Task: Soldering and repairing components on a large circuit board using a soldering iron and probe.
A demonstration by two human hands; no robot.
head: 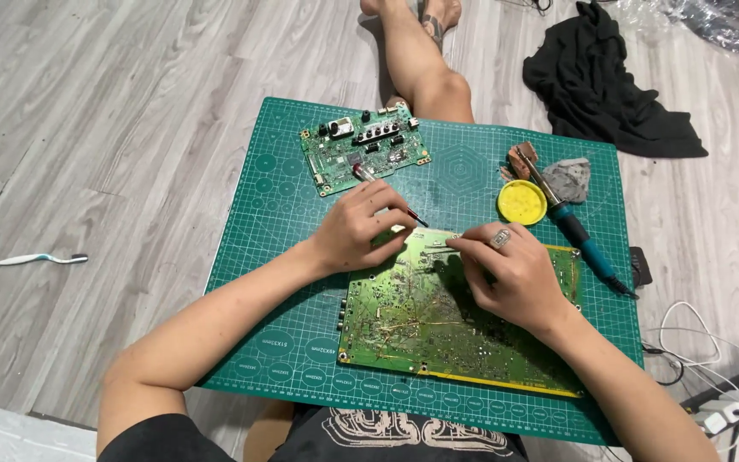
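1. Big board: green circuit board, solder side up, covered in fine traces and tiny joints, with a yellow strip along its near and right edges. It lies flat on the green mat, near the middle, tilted a bit.
2. Left hand rests at the board's top left corner, its grip pinched on a thin tool with a silvery end and a red-and-black tip. The hand covers the tool's middle, so I can't tell what kind it is.
3. Right hand sits on the board's top edge, ring on one finger, thumb and forefinger pressed together on something tiny there. Can't make out what.
4. Count: two boards, the second a small board with black knobs, at the mat's far side. One soldering iron with a teal handle, one round yellow tin, one grey rag, all on the mat's right side.
5. Off the mat: one black cloth on the floor, one toothbrush on the left, white cables on the right.
6. The hands hide part of the big board's top edge.
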